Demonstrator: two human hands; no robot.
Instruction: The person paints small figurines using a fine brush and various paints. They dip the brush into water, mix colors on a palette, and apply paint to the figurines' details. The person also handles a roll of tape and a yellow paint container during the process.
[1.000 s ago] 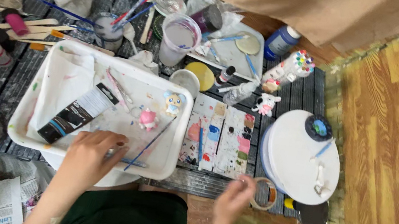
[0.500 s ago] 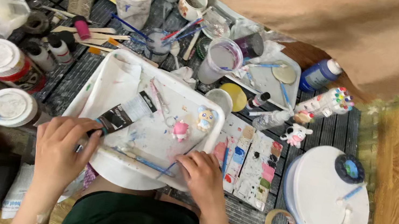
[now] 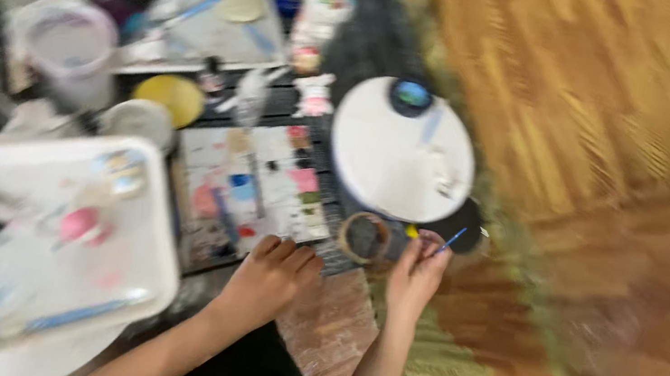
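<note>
Right hand (image 3: 416,276) pinches a thin blue brush (image 3: 449,240), tip up, beside the round white lid (image 3: 401,149). Left hand (image 3: 269,277), fingers loosely curled and empty, rests on the paint palette's (image 3: 257,188) near edge, apparently steadying it. Tape ring (image 3: 365,237) between the hands.

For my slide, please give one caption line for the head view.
Right hand pinches a thin blue brush beside a round white plate; left hand rests at a paint-smeared palette.
</note>
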